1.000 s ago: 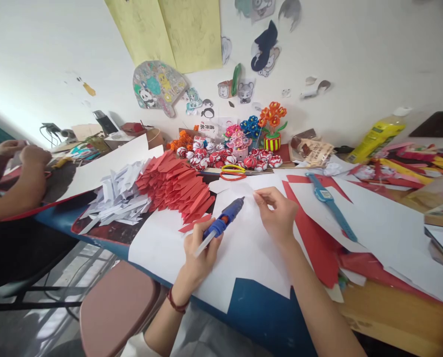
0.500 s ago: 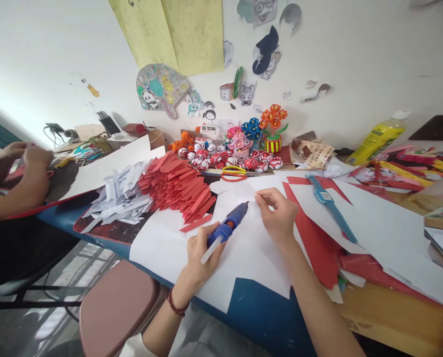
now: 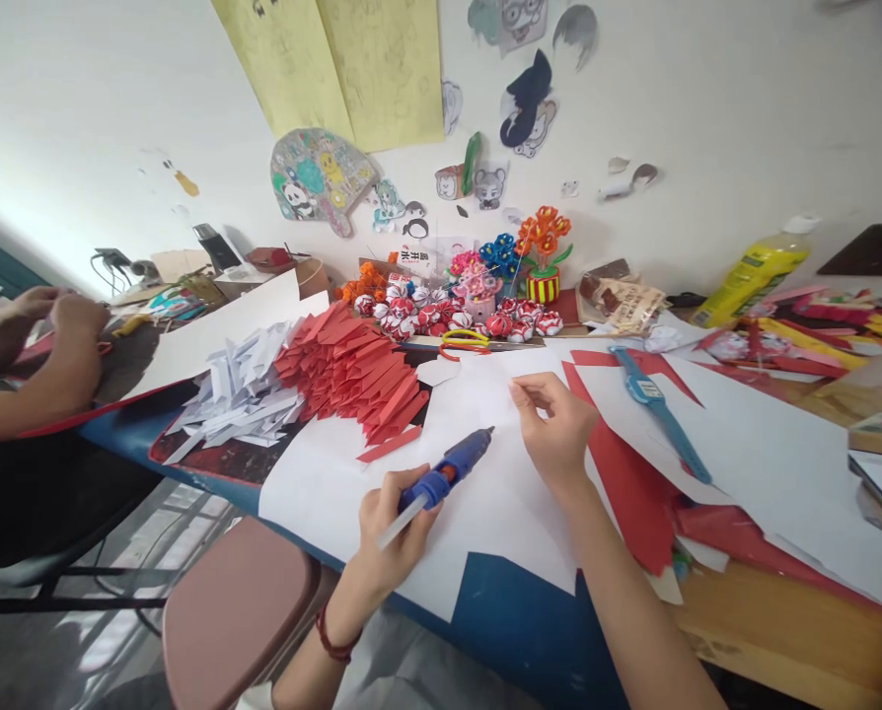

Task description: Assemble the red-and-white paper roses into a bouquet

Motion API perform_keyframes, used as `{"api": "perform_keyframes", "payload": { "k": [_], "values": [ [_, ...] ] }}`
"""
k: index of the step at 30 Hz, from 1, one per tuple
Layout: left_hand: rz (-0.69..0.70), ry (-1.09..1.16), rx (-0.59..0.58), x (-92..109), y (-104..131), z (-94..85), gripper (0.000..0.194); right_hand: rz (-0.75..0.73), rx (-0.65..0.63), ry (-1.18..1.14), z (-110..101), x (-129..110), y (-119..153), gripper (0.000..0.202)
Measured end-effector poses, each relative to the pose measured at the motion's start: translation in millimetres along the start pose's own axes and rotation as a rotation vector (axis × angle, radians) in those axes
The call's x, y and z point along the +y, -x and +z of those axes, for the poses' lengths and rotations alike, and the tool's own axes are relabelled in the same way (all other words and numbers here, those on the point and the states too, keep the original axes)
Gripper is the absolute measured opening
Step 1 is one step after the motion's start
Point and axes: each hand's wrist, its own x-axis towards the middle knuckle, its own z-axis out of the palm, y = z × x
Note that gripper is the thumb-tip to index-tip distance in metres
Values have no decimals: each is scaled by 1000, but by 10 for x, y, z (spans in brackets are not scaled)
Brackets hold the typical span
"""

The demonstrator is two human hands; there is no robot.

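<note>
My left hand (image 3: 393, 528) is closed around a blue hot glue gun (image 3: 447, 471), with a translucent glue stick (image 3: 403, 520) jutting from its back end. The gun's dark nozzle points up and to the right, over white paper (image 3: 477, 513). To the right of the nozzle, my right hand (image 3: 557, 426) is closed in a pinch above the same paper. Whatever sits between its thumb and forefinger is too hard to make out against the white. A heap of folded red paper strips (image 3: 352, 370) lies left of the paper, beside folded white paper strips (image 3: 245, 390).
Scissors (image 3: 465, 340) with yellow and red handles lie behind the paper. Red and white paper balls (image 3: 500, 325) line the back. On the right are a blue watch (image 3: 659, 409), paper sheets and a yellow bottle (image 3: 752, 271). Another person's hands (image 3: 48, 316) are at the far left.
My left hand has drawn the glue gun slightly down and left, so its nozzle is farther from my right fingertips. My right hand has barely moved and stays pinched.
</note>
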Motion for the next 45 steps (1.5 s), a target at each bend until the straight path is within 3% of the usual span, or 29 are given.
{"api": "perform_keyframes", "payload": {
  "k": [45],
  "values": [
    [-55,-31,-93,-24,116,-36,26,11,-18,-5,5,-5,12,16]
  ]
}}
